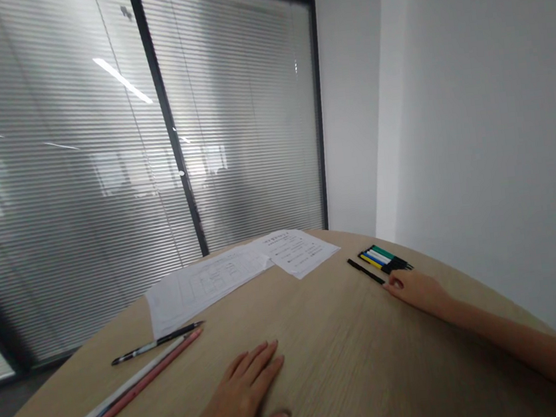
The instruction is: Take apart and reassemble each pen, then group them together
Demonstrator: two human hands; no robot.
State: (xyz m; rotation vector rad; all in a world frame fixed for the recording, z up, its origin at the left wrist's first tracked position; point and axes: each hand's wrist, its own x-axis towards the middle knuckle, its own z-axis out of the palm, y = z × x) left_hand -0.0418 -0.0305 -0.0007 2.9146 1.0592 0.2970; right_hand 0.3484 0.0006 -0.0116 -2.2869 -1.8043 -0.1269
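Observation:
My left hand [246, 393] lies flat on the wooden table [323, 337] near its front, fingers spread, holding nothing. At the right, my right hand [412, 287] is closed, its thumb and index finger pinched at the near end of a black pen [365, 271]. Just beyond that hand lies a row of green, white, blue and yellow pens [376, 256], their dark ends partly behind my fingers. Left of my left hand are a black pen [157, 343], a white stick-like pen [127, 386] and a pink one [147, 381], lying side by side at a slant.
Printed paper sheets [300, 253] overlap another wide sheet [206, 283] along the table's far left edge. Behind the table stand a glass partition with blinds [248, 118] and a white wall [488, 111].

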